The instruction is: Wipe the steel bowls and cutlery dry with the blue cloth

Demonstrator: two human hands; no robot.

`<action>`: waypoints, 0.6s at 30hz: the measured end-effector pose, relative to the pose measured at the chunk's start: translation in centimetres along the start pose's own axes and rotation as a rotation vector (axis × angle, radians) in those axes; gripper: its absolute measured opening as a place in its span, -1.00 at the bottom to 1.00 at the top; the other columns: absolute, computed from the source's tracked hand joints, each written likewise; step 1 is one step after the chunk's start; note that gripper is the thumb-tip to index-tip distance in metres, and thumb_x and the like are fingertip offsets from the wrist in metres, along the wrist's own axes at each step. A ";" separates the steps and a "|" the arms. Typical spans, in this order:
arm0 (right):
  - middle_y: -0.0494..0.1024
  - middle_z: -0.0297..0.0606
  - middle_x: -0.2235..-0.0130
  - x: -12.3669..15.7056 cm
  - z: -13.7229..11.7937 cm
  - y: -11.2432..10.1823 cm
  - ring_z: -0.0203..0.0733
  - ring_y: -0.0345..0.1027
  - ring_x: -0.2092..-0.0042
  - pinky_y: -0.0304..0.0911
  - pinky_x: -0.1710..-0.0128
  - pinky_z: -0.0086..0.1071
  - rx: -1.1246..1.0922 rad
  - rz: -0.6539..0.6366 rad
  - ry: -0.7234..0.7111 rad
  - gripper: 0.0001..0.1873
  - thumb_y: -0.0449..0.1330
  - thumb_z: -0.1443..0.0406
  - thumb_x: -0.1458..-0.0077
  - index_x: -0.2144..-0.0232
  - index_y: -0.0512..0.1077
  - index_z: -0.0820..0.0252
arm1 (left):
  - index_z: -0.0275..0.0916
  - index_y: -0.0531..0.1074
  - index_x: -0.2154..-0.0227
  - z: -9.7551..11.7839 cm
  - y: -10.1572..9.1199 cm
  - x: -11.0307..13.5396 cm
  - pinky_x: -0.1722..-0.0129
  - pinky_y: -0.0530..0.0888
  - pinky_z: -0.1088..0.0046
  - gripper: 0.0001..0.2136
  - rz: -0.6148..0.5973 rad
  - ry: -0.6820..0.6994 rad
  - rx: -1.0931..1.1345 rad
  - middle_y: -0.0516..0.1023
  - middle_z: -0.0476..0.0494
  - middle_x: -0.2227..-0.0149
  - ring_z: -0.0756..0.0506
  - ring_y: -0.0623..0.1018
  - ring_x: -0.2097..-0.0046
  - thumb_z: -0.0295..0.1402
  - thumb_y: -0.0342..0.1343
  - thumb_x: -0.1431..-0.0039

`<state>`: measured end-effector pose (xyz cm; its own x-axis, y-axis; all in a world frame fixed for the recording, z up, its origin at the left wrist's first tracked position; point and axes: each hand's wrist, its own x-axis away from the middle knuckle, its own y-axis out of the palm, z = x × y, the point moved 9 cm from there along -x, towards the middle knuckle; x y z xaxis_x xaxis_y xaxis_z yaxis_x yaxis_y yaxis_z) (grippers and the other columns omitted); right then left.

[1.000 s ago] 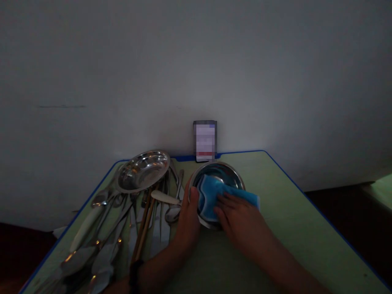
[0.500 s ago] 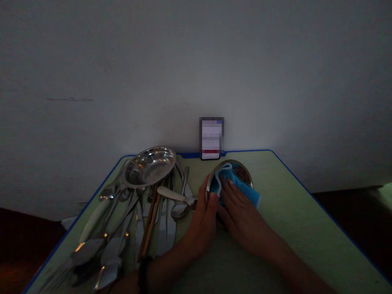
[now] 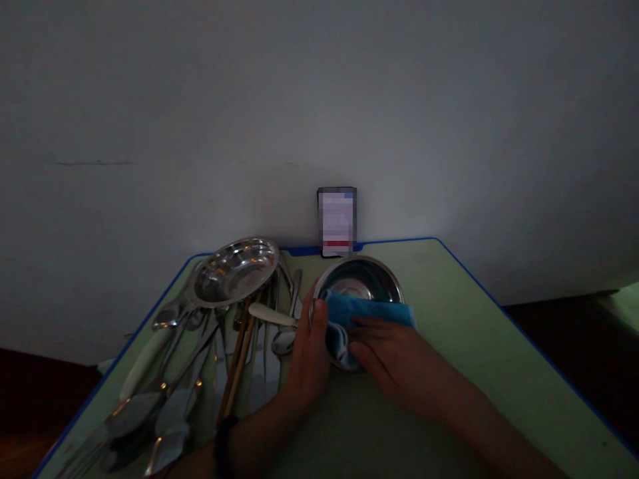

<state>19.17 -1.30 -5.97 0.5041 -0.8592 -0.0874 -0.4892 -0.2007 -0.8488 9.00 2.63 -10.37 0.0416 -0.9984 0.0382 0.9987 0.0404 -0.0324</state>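
A round steel bowl (image 3: 367,279) stands on the green table (image 3: 474,346) near its far edge. My left hand (image 3: 309,356) grips the bowl's left rim, thumb over the edge. A blue cloth (image 3: 367,313) lies folded over the near rim, partly inside and partly outside the bowl. My right hand (image 3: 394,352) presses on the cloth with fingers curled over it.
Left of the bowl sits a shallow steel dish (image 3: 234,271) above a heap of several spoons, forks and chopsticks (image 3: 200,372). A small blurred card (image 3: 337,221) leans on the white wall behind the bowl. The table has a blue edge (image 3: 479,286).
The bowl has tipped back down from its raised tilt, so its inside shows again. My right hand and the cloth slid from inside the bowl to its near rim.
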 end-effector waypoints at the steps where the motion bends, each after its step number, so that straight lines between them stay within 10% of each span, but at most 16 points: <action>1: 0.48 -0.26 0.02 0.1 0.5 0.2 -0.14 0.22 -0.10 0.06 -0.16 -0.16 0.038 0.024 0.045 -0.58 -0.16 0.23 -0.23 0.06 0.41 0.21 | -0.06 0.18 -0.10 0.1 0.0 0.0 -0.18 0.13 0.30 -0.54 0.005 0.005 -0.010 0.25 -0.04 -0.17 -0.13 0.19 -0.21 -0.04 -0.22 -0.21; 10: -0.17 -0.14 -0.29 1.1 3.2 1.5 -0.08 -0.31 -0.29 -0.17 -0.21 -0.02 -0.141 0.181 0.233 -0.30 -0.14 0.05 -0.18 -0.25 -0.20 0.24 | 0.01 0.02 -0.18 2.3 2.2 2.3 -0.24 -0.03 0.28 -0.57 -0.242 0.322 -0.065 -0.02 0.02 -0.28 -0.09 -0.02 -0.28 -0.16 -0.26 -0.26; 14: 0.14 -0.28 -0.22 1.4 4.3 1.1 -0.20 -0.05 -0.23 0.00 -0.17 -0.13 -0.572 0.197 0.217 -0.45 -0.35 0.06 -0.22 -0.23 -0.09 -0.04 | 0.07 -0.03 -0.20 3.8 3.7 4.2 -0.24 -0.06 0.28 -0.58 -0.482 0.461 -0.134 -0.21 0.09 -0.31 -0.10 -0.13 -0.29 -0.28 -0.28 -0.28; 18: 0.44 -0.16 -0.02 1.6 4.6 0.5 -0.19 0.27 -0.07 0.25 0.00 -0.19 -0.671 0.266 0.173 -0.24 -0.65 0.12 -0.16 -0.17 0.11 0.07 | 0.13 -0.10 -0.20 4.0 3.6 3.8 -0.25 -0.07 0.27 -0.48 -0.433 0.493 -0.226 -0.16 0.08 -0.29 -0.08 -0.10 -0.29 -0.40 -0.13 -0.24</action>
<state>22.98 -0.57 -8.97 0.2153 -0.9697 -0.1153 -0.9371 -0.1719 -0.3038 12.84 -0.81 -6.35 -0.4316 -0.8261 -0.3622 0.8890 -0.3216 -0.3259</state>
